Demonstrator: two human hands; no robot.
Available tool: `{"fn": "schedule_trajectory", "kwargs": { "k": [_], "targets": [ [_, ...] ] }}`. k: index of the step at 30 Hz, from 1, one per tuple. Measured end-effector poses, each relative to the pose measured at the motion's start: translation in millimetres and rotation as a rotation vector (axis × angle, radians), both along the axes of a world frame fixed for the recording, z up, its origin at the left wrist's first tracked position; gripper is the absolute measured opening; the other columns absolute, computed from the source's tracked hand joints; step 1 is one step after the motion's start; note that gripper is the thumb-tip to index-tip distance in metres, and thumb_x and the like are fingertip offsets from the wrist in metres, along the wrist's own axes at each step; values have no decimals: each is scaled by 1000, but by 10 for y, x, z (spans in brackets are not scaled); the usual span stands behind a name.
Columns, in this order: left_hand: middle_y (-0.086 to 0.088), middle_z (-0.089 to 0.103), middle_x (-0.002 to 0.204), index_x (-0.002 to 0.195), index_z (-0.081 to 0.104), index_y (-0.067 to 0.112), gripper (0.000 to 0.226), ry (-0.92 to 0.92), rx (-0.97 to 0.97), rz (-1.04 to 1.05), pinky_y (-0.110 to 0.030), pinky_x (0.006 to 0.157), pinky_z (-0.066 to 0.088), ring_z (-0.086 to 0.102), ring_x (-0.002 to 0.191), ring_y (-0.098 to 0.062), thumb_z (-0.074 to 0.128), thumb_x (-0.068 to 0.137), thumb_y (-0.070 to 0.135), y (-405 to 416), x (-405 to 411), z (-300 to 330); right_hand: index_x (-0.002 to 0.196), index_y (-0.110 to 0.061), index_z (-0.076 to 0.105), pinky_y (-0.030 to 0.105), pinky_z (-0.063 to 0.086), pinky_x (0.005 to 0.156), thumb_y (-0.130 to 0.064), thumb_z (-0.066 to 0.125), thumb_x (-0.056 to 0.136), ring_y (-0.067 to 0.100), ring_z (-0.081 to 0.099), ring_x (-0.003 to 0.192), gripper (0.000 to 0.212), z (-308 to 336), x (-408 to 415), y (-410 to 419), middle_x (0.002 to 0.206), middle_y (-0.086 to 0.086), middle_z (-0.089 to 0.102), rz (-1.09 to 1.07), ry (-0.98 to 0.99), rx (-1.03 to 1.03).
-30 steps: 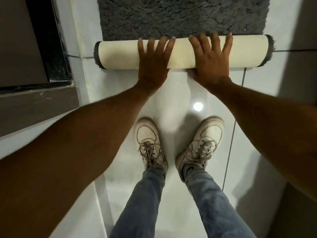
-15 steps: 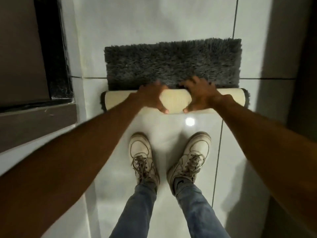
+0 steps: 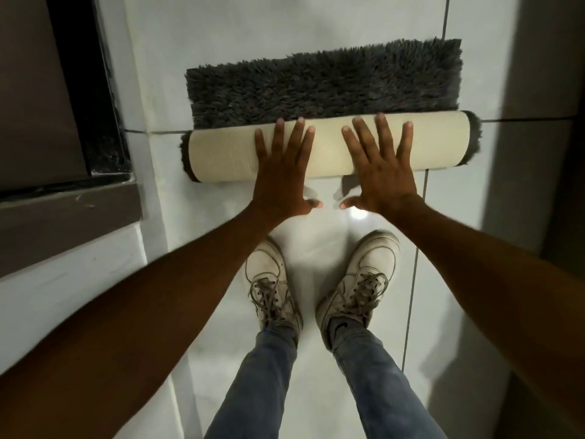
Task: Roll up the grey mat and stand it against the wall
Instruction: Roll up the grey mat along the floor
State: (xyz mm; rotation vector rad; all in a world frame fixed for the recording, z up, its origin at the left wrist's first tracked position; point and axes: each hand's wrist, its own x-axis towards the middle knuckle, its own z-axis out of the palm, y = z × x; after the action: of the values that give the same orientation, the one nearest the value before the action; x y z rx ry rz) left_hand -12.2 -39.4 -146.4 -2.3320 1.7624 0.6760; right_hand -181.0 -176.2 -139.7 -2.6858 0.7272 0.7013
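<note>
Since half a second ago, left hand (image 3: 282, 172) and right hand (image 3: 381, 167) have flattened, fingers spread, atop the grey mat (image 3: 326, 87) roll. Rolling continues; far portion remains flat.

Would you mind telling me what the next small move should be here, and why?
Probably push the roll forward another turn. Both the left hand and the right hand lie flat and open on its cream backing, and a strip of grey mat is still unrolled on the floor tiles beyond it, so rolling is not finished and standing it up would be premature.
</note>
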Motion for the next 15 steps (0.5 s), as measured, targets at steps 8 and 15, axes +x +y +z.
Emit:
{"fn": "schedule_trajectory", "kwargs": {
  "k": [8, 15],
  "targets": [
    [-15, 21, 167, 161, 15, 13, 139, 10, 94, -18, -73, 119, 11, 16, 153, -45, 83, 56, 74, -453, 396, -77, 161, -20, 20, 75, 4, 120, -79, 86, 46, 43, 19, 154, 145, -75, 388, -464, 165, 13, 30, -18, 23, 44],
    [-12, 13, 170, 159, 22, 18, 140, 129, 253, -24, -80, 114, 16, 10, 155, -43, 90, 47, 69, -1117, 902, -63, 162, -31, 12, 80, -4, 113, -96, 71, 26, 38, -7, 159, 163, -139, 904, -1125, 173, 4, 9, -21, 199, 211]
  ]
}}
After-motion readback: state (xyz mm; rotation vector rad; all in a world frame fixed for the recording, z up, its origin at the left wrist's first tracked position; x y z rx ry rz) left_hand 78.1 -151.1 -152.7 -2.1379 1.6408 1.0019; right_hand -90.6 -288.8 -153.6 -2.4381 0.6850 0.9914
